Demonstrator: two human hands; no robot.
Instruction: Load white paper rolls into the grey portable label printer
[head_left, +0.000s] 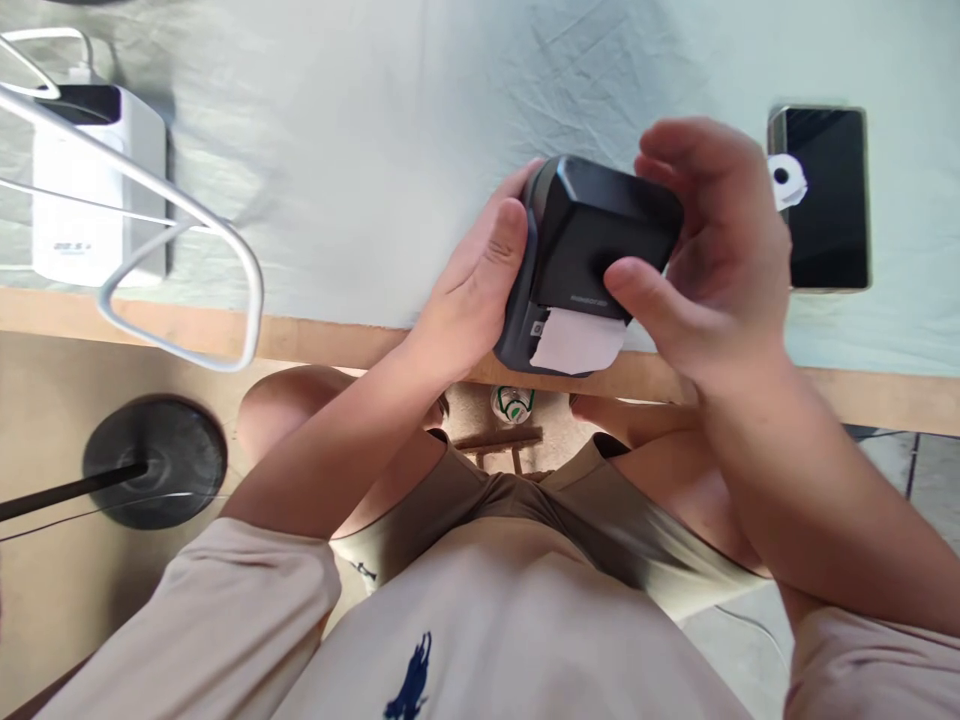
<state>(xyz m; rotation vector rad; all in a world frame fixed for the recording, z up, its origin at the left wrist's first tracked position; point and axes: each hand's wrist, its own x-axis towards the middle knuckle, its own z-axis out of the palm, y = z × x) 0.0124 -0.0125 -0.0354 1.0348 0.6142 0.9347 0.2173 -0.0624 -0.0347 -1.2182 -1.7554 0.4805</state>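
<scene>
I hold the small black plastic label printer (592,250) with both hands in the upper middle of the frame, above the near edge of the counter (337,150), which is covered with a pale wrinkled cloth. My left hand (472,290) grips the printer's left side: the thumb lies along its edge and the remaining fingers wrap behind the housing, closed against it. My right hand (712,250) covers the printer's right side and top; its fingers (690,150) curl over the upper right corner, and the thumb (637,295) presses on the front face just above the paper slot. Both sets of fingers are clamped on the printer. A short strip of white paper (577,342) protrudes from the slot at the lower front and points toward me.

At the right of the frame, a dark rectangular smartphone (829,215) lies flat on the cloth, with a small white roll (786,182) touching its left edge. At the upper left, a white box-shaped power unit (97,190) rests on the counter, crossed by a white metal wire frame (187,215). Below the counter edge at lower left, a round black stand base (154,460) sits on the floor.
</scene>
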